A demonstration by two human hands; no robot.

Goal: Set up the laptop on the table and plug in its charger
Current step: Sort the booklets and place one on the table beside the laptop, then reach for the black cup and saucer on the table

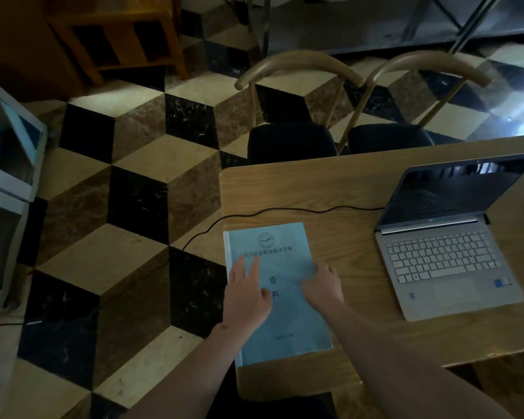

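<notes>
my laptop (448, 243) already sits open on the wooden counter (330, 189) at about three o'clock from my hands, screen dark, keyboard facing me. a black charger cable (254, 213) runs from its left rear corner across the counter, drops over the left edge and trails along the checkered floor (139, 164) toward eight o'clock. i judge the laptop end is plugged in, though the connector itself is too small to be sure of, and the wall end is out of sight, so i cannot say whether power is connected. placing and opening look done; confirming the plug is what may remain.

my left hand (248, 293) lies flat, fingers spread, on a light blue booklet (288, 316) with printed chinese characters, and my right hand (322, 287) rests open on its right edge. neither grips anything. the booklet lies near the counter's left edge, just beside the cable but not on it.

two chairs (291, 140) with curved wooden backs stand at twelve o'clock, tucked to the far side. a pale cabinet (9, 189) stands at nine o'clock. the loose cable on the floor could snag a foot.
</notes>
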